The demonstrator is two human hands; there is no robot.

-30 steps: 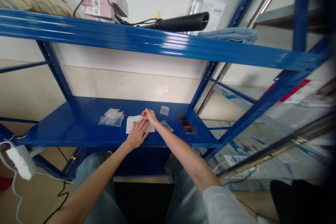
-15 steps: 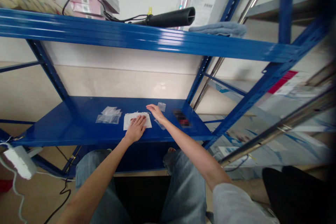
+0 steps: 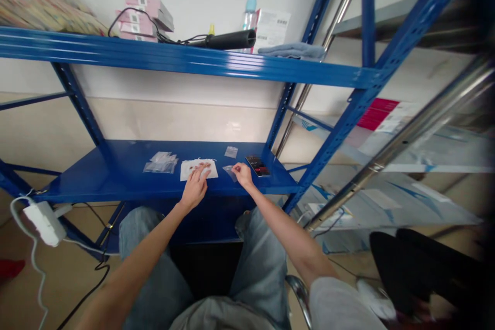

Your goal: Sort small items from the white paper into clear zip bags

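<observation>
On the blue shelf, a white drawstring pouch lies flat with small brownish items on it. My left hand rests on the pouch's lower part, fingers spread over the items. To the right of it, my right hand is closed, its fingertips pinching a small clear plastic bag. Another small clear bag lies behind that hand. A stack of clear bags sits left of the pouch.
A dark phone lies right of my right hand. Above, the upper shelf's blue beam carries pink boxes, a black tube-like tool, a spray bottle and a folded blue cloth. A white power strip hangs at left.
My right hand has moved from beside the pouch's upper corner to the right and nearer, onto the small bag, and its fingers have closed. My left hand stays on the pouch. The view has shifted.
</observation>
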